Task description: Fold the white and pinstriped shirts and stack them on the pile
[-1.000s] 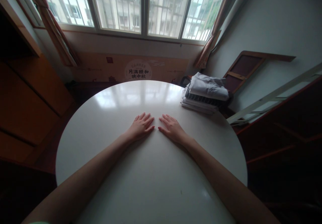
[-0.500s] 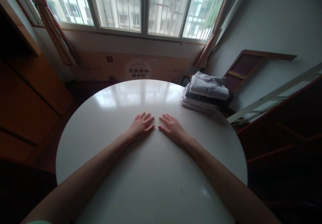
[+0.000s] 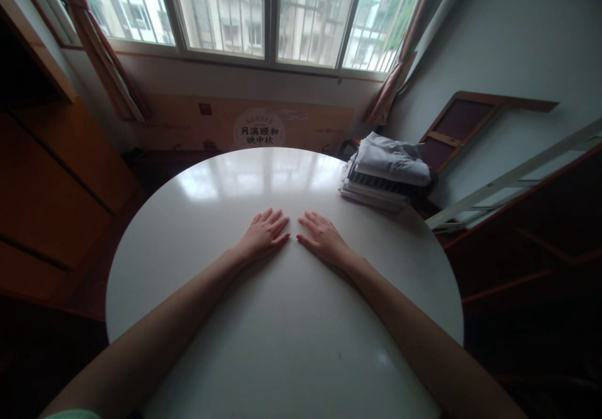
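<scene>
Both of my hands rest palm down on a glossy white round table (image 3: pixel 282 344). My left hand (image 3: pixel 264 232) lies flat with its fingers spread, pointing away from me and to the right. My right hand (image 3: pixel 324 236) mirrors it, fingers stretched out towards the left. A narrow gap separates the two sets of fingertips. Neither hand holds anything. Beyond my right hand, near the table's far right edge, sits a stack of folded clothes (image 3: pixel 391 160), light grey on top, with a dark striped layer and white ones beneath.
Behind the table stands a wall panel with printed characters (image 3: pixel 259 132), below a barred window (image 3: pixel 226 11). Wooden cabinets (image 3: pixel 51 187) line the left side. A wooden-framed chair back (image 3: pixel 463 124) and a pale rail (image 3: pixel 512 180) are on the right.
</scene>
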Available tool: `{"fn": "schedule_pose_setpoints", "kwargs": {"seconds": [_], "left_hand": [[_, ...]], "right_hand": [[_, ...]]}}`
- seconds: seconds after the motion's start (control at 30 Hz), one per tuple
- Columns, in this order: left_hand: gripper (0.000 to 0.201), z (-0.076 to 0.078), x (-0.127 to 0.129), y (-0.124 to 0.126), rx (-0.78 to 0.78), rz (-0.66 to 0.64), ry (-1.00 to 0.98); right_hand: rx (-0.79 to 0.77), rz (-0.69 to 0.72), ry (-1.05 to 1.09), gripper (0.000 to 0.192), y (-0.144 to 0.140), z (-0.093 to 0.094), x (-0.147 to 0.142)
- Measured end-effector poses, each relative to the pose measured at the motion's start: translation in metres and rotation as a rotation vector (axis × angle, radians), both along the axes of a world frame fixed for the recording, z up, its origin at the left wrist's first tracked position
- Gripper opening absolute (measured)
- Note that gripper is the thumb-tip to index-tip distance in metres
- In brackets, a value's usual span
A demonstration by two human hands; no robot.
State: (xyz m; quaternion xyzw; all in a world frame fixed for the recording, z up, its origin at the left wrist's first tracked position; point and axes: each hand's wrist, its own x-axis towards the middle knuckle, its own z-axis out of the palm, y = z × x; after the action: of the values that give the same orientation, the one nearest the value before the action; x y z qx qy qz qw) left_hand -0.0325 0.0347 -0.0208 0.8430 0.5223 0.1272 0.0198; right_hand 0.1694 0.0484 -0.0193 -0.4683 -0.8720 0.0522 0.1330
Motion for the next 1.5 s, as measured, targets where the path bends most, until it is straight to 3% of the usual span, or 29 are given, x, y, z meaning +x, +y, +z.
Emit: {"fn": "schedule_pose_setpoints", "kwargs": {"seconds": [0.53, 0.73, 0.97, 1.17, 1.23, 1.37, 1.5], "left_hand": [[0.050, 0.000, 0.000, 0.000, 0.010, 0.002, 0.001], [0.050, 0.001, 0.000, 0.000, 0.014, -0.004, -0.001], [0.050, 0.002, 0.001, 0.000, -0.016, -0.002, -0.003], [0.051, 0.001, 0.001, 0.000, -0.003, -0.007, -0.003], [0.050, 0.001, 0.001, 0.000, -0.001, -0.009, -0.002], [0.050, 0.001, 0.001, 0.000, -0.007, -0.005, -0.008], [0.050, 0.002, 0.000, 0.000, -0.008, -0.005, -0.007]], "right_hand": [[0.002, 0.002, 0.000, 0.053, -0.001, 0.001, -0.001], [0.072, -0.001, 0.087, 0.043, 0.002, 0.003, 0.006], [0.368, -0.283, 0.423, 0.030, 0.021, 0.014, 0.038], [0.571, -0.546, 0.462, 0.036, 0.035, 0.016, 0.073], [0.528, -0.611, 0.430, 0.038, 0.041, 0.009, 0.082], [0.246, -0.636, 0.296, 0.032, 0.052, -0.011, 0.091], [0.222, -0.575, 0.265, 0.027, 0.057, -0.019, 0.090]]}}
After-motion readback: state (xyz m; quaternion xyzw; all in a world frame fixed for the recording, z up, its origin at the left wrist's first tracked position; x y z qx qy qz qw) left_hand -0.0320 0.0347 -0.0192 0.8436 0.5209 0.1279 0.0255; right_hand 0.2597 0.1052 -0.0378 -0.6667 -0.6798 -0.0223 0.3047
